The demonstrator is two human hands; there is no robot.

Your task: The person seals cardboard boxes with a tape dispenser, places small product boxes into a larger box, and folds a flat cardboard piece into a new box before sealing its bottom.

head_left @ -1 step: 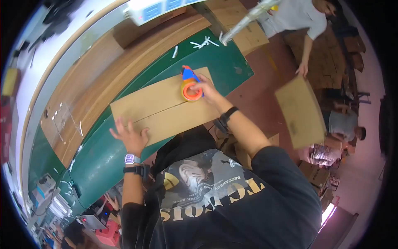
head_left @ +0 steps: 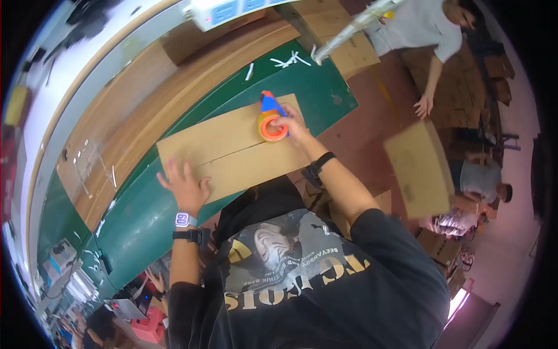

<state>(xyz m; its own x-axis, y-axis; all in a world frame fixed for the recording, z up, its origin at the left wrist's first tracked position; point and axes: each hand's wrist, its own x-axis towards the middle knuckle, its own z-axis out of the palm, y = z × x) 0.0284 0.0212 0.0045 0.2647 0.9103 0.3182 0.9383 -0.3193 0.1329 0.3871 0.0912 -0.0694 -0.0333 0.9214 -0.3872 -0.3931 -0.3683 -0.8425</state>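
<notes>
Carton (head_left: 224, 134) lies across green desk (head_left: 145, 195), lengthwise seam (head_left: 229, 154) on its top face. Left hand (head_left: 187, 185) spread, fingers splayed at the carton's left end. Right hand (head_left: 293, 123) wrapped round a blue-and-red tape dispenser (head_left: 269, 104), thumb at the orange core of its roll (head_left: 266, 136). Dispenser is over the carton's right part, by the seam; can't tell if it touches the surface. White scraps (head_left: 285, 60) lie loose on the desk's far side. Off to the right, a co-worker's hand (head_left: 424, 106), fingers apart, is just beside a brown box (head_left: 418, 168).
</notes>
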